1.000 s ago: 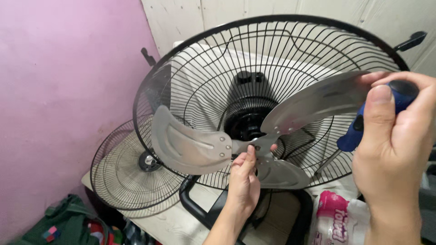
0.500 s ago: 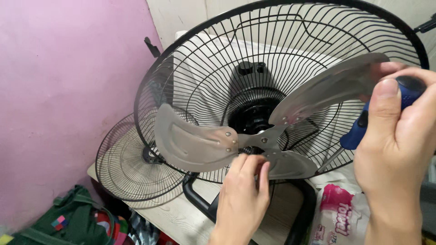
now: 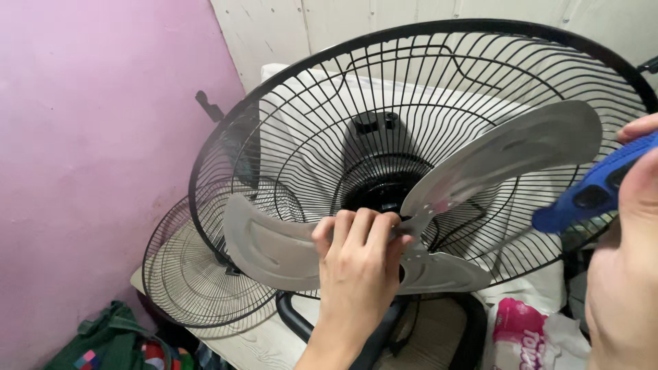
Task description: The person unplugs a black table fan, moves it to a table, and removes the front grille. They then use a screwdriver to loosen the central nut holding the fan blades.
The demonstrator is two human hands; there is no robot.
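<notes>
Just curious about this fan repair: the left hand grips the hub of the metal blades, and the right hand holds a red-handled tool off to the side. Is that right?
Not quite. The head view shows the tool handle in the right hand is blue, not red. The rest holds: the left hand grips the hub of the metal blades, with the tool off to the side.

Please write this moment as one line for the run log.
left hand: fingers over metal fan blade hub | right hand: holds blue-handled tool | rear fan guard: behind blade | loose guard: lower left

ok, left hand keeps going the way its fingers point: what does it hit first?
The left hand already has its fingers on the metal fan blade hub. Straight past that, probably the black motor housing, though depth is hard to judge.
</notes>
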